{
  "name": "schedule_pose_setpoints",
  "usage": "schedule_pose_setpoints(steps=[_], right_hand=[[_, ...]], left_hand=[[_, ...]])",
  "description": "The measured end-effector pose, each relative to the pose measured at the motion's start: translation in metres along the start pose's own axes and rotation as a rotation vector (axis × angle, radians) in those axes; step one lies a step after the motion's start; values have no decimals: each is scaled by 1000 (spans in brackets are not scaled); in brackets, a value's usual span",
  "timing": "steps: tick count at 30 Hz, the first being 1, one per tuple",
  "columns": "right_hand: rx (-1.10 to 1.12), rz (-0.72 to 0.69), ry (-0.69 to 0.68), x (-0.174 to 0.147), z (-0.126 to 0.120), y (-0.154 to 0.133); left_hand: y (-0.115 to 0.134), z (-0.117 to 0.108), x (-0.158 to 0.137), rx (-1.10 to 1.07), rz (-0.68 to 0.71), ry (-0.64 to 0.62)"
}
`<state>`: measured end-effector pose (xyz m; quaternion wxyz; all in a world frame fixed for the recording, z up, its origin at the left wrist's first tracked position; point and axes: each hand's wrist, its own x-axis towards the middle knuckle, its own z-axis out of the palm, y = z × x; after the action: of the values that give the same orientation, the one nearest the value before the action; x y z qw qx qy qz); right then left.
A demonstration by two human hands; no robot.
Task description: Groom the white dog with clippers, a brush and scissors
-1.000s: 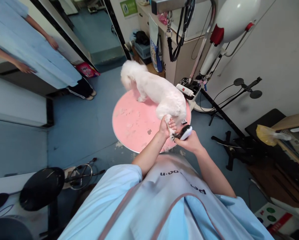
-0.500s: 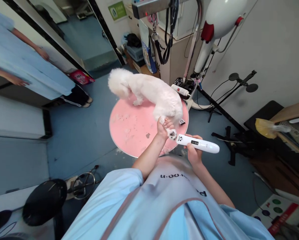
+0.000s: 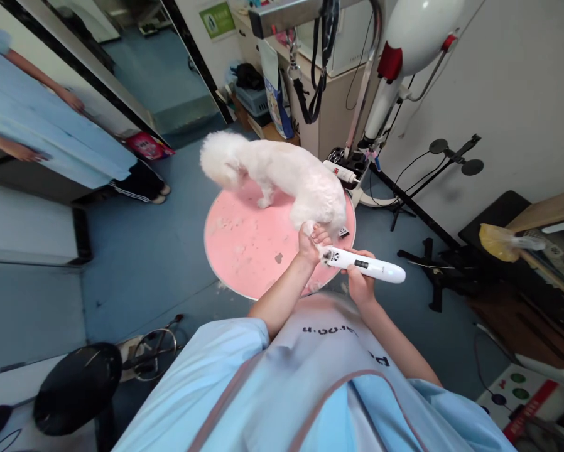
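A small white dog [image 3: 282, 172] stands on a round pink table [image 3: 244, 242], head to the left. My left hand [image 3: 309, 242] grips its raised hind paw [image 3: 326, 253], pad turned up. My right hand [image 3: 360, 280] holds a white trimmer [image 3: 369, 266] lying crosswise, its tip touching the paw. White fur clippings lie on the table top.
A person in a light blue smock [image 3: 51, 135] stands at far left. A dryer on a stand [image 3: 418, 28] and a grooming arm with leashes [image 3: 317, 56] rise behind the table. A black stool [image 3: 77, 389] is at lower left; stands and cables lie on the floor at right.
My right hand turned the trimmer from end-on to lying sideways, then brought its tip onto the paw. The dog shifted slightly left as my view moved.
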<state>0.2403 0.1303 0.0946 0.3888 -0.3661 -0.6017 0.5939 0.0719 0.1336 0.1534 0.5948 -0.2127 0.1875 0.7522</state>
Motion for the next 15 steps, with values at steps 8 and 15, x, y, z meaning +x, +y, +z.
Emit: schedule_pose_setpoints(steps=[8,15], right_hand=[[421,281,-45,4,8,1],[184,-4,-75,6,-21,-18]], left_hand=[[2,1,1,-11,28,-12],[1,5,1,-58,-41,19]])
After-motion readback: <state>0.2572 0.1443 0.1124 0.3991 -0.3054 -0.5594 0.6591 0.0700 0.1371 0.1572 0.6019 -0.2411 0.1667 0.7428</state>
